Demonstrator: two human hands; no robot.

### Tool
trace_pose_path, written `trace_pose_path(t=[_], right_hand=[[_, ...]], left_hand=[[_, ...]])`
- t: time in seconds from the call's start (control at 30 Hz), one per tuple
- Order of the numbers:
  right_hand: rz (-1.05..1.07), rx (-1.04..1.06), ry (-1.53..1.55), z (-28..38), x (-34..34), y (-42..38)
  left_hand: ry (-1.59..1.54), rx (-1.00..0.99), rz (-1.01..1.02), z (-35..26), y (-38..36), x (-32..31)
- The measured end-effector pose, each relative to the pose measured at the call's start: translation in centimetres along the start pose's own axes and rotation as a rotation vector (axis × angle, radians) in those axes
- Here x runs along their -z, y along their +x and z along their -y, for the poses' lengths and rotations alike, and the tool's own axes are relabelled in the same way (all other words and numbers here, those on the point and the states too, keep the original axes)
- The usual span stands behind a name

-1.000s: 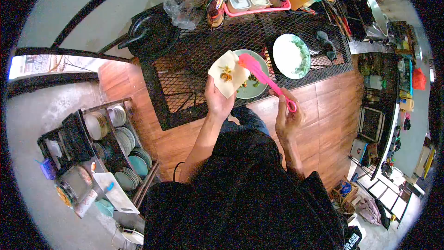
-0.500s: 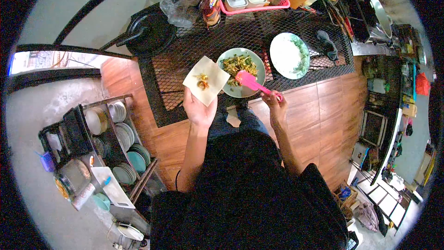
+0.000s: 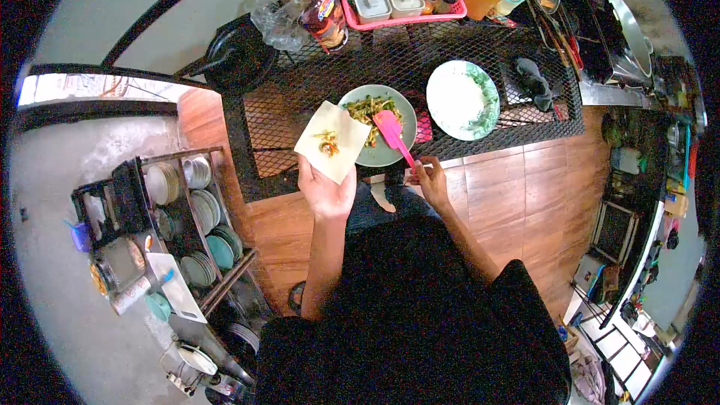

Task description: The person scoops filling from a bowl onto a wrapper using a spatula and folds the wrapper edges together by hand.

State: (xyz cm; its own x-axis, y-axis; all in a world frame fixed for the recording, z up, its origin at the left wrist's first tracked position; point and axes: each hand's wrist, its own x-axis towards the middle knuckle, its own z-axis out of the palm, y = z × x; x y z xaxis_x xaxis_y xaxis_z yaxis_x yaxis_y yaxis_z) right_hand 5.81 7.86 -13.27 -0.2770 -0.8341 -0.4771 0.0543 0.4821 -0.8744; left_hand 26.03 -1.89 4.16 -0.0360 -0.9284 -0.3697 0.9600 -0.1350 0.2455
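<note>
Your left hand [image 3: 327, 189] is held out palm up, its fingers under what it carries, the forearm rising nearly straight from your body. Your right hand [image 3: 430, 179] pinches with thumb and fingers, knuckles up, its forearm slanting inward from your right side. Your two hands are apart, both forearms bare.

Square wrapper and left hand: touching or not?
Touching. Head view: the square wrapper lies on the upturned left hand, lower corner over the palm, fingers hidden beneath.
</note>
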Motion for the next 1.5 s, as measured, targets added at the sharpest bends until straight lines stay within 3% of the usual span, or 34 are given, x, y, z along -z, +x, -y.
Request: trace_pose_path(t=[0.07,0.13,0.3,0.37,0.4,0.43,0.53,0.63,0.77,0.93,1.03,1.13,1.2,1.43,1.5], right_hand=[[0.029,0.015,-0.029,-0.5,0.8,0.7],[0.124,0.063,-0.134,-0.4,1.6,0.7],[0.191,0.071,-0.251,2.8,2.9,0.1],[0.085,0.069,-0.402,6.1,2.9,-0.9],[0.005,0.239,-0.440,6.0,2.9,-0.7],[0.012,0.241,-0.440,6.0,3.0,-0.6],[0.085,0.233,0.044,10.5,3.2,-1.6],[0.237,0.190,0.245,16.6,1.7,-4.0],[0.299,0.182,0.311,19.4,0.1,-5.6],[0.129,0.200,0.237,20.4,-0.6,-6.1],[0.283,0.217,0.433,19.7,0.0,-5.9],[0.282,0.334,0.404,19.8,0.5,-5.9],[0.284,0.596,0.101,19.1,1.1,-4.9],[0.208,0.797,-0.003,20.8,1.3,-5.4],[0.170,0.752,0.214,21.2,0.9,-6.2]], left_hand=[[-0.018,-0.019,-0.011,0.9,-0.3,-0.2],[-0.080,0.004,0.143,1.8,-0.7,0.0],[-0.038,0.005,0.090,3.4,-1.9,-1.3],[-0.043,0.040,0.125,3.8,-2.5,-1.7],[-0.079,0.060,0.151,4.0,-2.6,-1.7],[-0.079,0.053,0.149,4.2,-3.0,-2.0],[-0.087,0.074,0.097,4.9,-3.7,-2.7],[-0.075,0.069,0.064,5.8,-4.0,-3.0],[-0.063,0.078,0.207,6.9,-4.0,-3.1],[0.000,0.022,0.142,7.5,-4.5,-3.4],[-0.019,0.065,0.175,7.6,-4.7,-3.5],[-0.032,0.045,0.188,7.5,-4.7,-3.9],[-0.041,0.059,0.187,7.5,-5.0,-4.5],[0.018,0.102,0.199,7.0,-6.1,-7.2],[0.040,0.073,0.194,7.2,-6.6,-8.0]])
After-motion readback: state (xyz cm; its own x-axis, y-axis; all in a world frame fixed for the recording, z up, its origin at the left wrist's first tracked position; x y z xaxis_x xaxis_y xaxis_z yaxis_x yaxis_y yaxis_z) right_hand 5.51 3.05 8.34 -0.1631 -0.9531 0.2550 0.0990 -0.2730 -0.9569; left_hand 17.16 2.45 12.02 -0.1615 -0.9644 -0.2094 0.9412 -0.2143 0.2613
